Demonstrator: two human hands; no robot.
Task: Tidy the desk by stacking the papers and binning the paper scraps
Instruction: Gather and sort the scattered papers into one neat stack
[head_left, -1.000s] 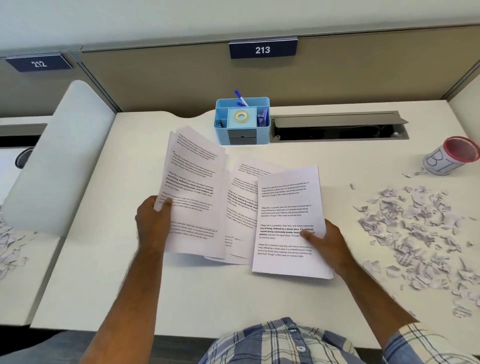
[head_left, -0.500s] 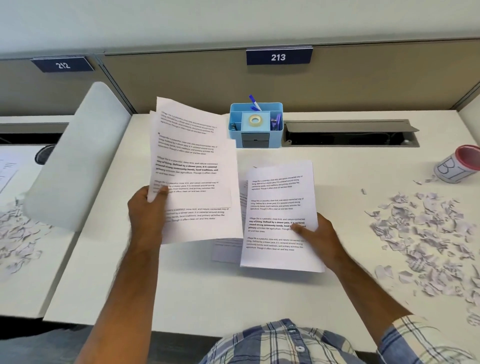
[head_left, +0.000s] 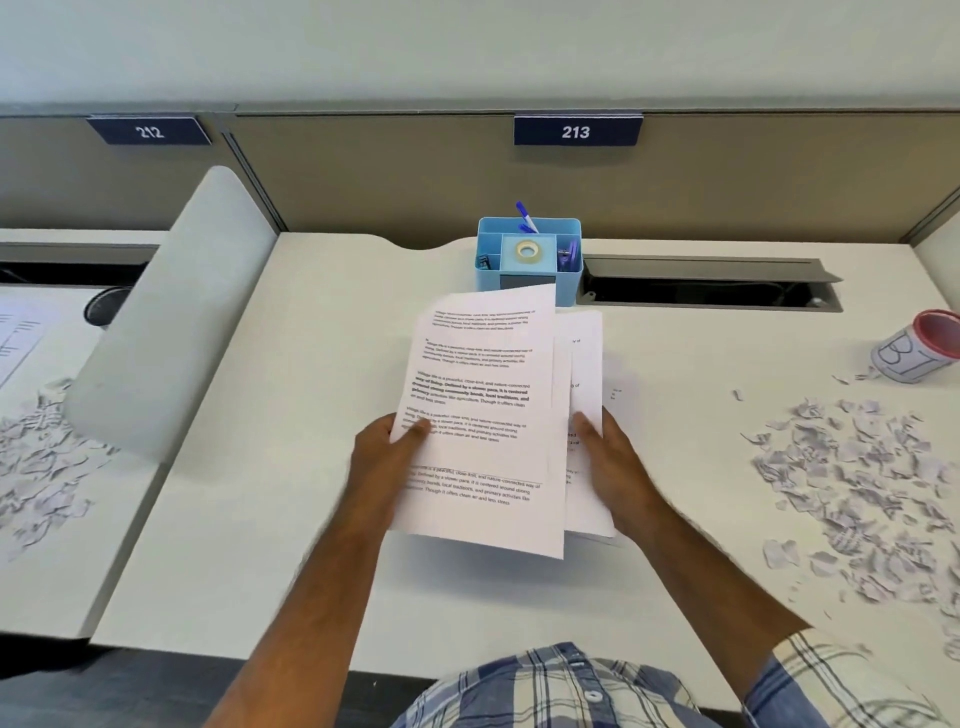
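Printed white sheets (head_left: 483, 395) are held above the middle of the desk. My left hand (head_left: 387, 457) pinches their left edge, thumb on the printed face. They overlap further sheets (head_left: 587, 374) on the right, whose edge my right hand (head_left: 613, 462) grips. A broad spread of torn paper scraps (head_left: 862, 483) lies on the desk at the right. A red-rimmed white cup marked "B1" (head_left: 919, 348) lies tipped on its side behind the scraps.
A blue desk organiser (head_left: 530, 260) with tape and pens stands at the back centre, beside an open cable tray (head_left: 711, 286). A grey divider panel (head_left: 171, 317) borders the left side. More scraps (head_left: 36, 462) lie on the neighbouring desk.
My left hand carried its sheets rightward over the sheets under my right hand. The two bundles now overlap, and my right hand grips the edge rather than pressing on top.
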